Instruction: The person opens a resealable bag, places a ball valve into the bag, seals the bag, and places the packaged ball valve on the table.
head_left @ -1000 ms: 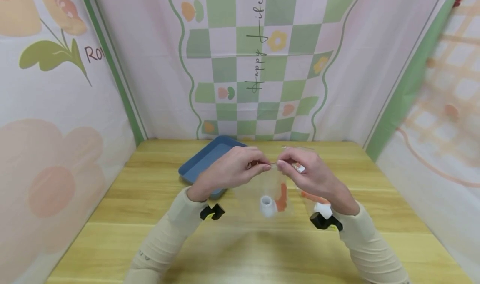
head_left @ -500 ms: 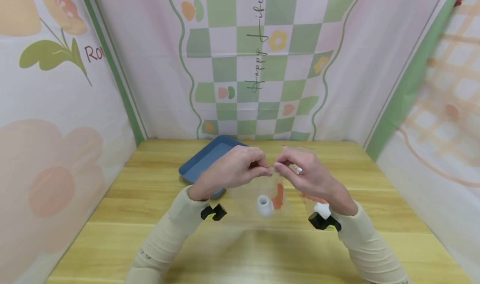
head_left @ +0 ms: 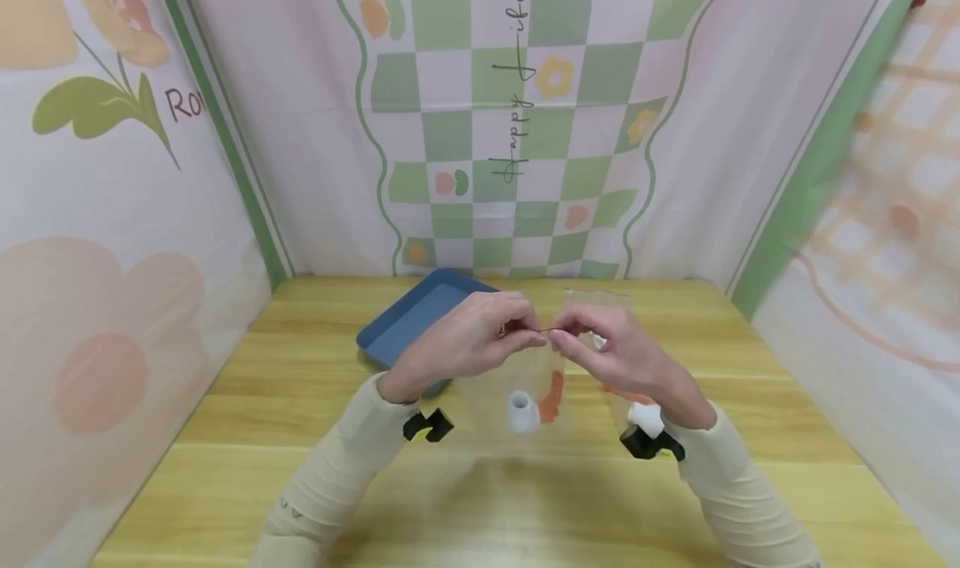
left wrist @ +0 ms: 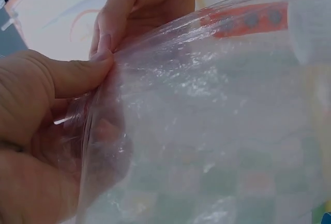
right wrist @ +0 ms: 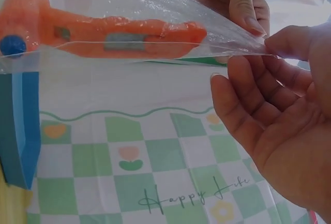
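Note:
A clear plastic bag (head_left: pixel 483 406) hangs over the table from both hands, its top edge stretched between them. At that edge the left hand (head_left: pixel 491 335) pinches the film between thumb and fingers, which also shows in the left wrist view. Close beside it, the right hand (head_left: pixel 611 343) pinches the same edge; its other fingers curl loosely below in the right wrist view. Inside the bag are a white hollow piece (head_left: pixel 522 412) with a round opening and a long orange piece (head_left: pixel 551 397). The right wrist view shows the orange piece (right wrist: pixel 124 32) with grey patches and a blue round spot.
A blue tray (head_left: pixel 408 322) lies behind the left hand, partly hidden by it. Another clear bag (head_left: pixel 596 297) lies under the right hand, with an orange part (head_left: pixel 628 395) and a white part (head_left: pixel 645 419). Patterned curtains surround the wooden table (head_left: pixel 300 368).
The hanging bag's white and orange pieces have swung slightly left. The right hand has shifted a little left, while both hands keep their pinch on the edge.

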{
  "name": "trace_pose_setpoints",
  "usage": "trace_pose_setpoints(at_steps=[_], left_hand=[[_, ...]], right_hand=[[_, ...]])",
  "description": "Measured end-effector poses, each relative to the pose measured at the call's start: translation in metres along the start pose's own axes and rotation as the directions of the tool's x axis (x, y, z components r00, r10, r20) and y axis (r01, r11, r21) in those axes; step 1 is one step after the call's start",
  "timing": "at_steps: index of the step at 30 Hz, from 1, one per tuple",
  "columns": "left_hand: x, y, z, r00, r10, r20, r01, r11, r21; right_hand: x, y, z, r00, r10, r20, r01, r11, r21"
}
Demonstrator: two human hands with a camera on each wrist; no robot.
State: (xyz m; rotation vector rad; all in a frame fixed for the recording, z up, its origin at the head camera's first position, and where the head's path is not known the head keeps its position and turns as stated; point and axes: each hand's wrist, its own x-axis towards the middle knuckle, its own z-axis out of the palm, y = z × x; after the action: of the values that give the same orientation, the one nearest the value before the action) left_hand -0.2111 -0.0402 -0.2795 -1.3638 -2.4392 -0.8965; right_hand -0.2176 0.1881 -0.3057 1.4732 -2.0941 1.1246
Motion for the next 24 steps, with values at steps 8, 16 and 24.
trace_pose_setpoints(at_steps=[8,16,24], left_hand=[[-0.009,-0.007,0.003,0.996,-0.071,0.054,0.071,0.997,-0.002],[-0.026,-0.031,0.002,0.986,-0.112,0.125,0.117,0.992,-0.036],[-0.039,-0.040,0.007,0.981,-0.072,0.182,0.087,0.993,-0.079]], right_hand=[[-0.007,0.004,0.003,1.000,0.020,0.024,-0.019,0.999,-0.042],[-0.018,0.007,-0.001,0.996,0.079,0.044,-0.081,0.996,0.046],[-0.033,0.008,0.003,0.987,0.123,0.102,-0.132,0.987,0.087]])
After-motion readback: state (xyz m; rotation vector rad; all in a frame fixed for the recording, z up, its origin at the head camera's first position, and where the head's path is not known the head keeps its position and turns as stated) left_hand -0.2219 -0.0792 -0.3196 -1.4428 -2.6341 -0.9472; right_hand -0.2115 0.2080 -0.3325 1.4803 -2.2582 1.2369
